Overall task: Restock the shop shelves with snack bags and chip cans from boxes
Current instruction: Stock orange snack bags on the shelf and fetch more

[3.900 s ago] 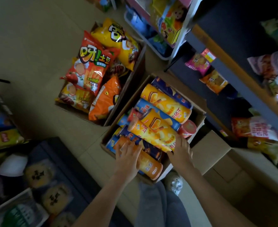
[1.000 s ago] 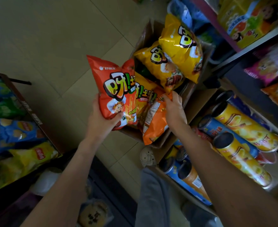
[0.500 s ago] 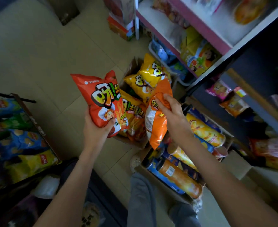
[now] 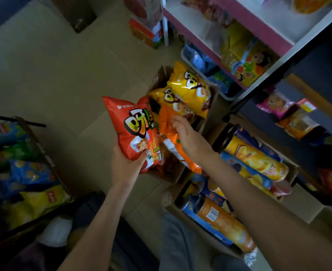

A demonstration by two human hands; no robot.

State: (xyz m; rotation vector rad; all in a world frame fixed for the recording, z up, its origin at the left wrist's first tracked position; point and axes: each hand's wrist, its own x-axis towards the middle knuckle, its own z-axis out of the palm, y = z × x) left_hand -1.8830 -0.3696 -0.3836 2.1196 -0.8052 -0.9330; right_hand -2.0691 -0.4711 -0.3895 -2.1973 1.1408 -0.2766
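My left hand (image 4: pixel 126 165) grips the lower end of a red snack bag (image 4: pixel 130 128) and holds it upright over the floor, left of the cardboard box (image 4: pixel 170 177) of bags. My right hand (image 4: pixel 189 138) holds an orange snack bag (image 4: pixel 167 127) by its upper part, lifted above that box. Two yellow snack bags (image 4: pixel 191 90) stick out of the box behind it. To the right, a second box (image 4: pixel 292 167) holds several chip cans (image 4: pixel 256 159) lying on their sides, yellow, blue and orange.
A white shelf with a pink edge (image 4: pixel 259 22) stands at the upper right, a yellow carton (image 4: pixel 243 61) below it. Small snack packs (image 4: pixel 290 118) lie on the dark shelf at right. A rack of chip bags (image 4: pixel 26 173) fills the left side. My knee is at the bottom.
My right hand pulled the orange bag out of the box and lifted it, and now holds it closer to the red bag. My left hand keeps the red bag raised.
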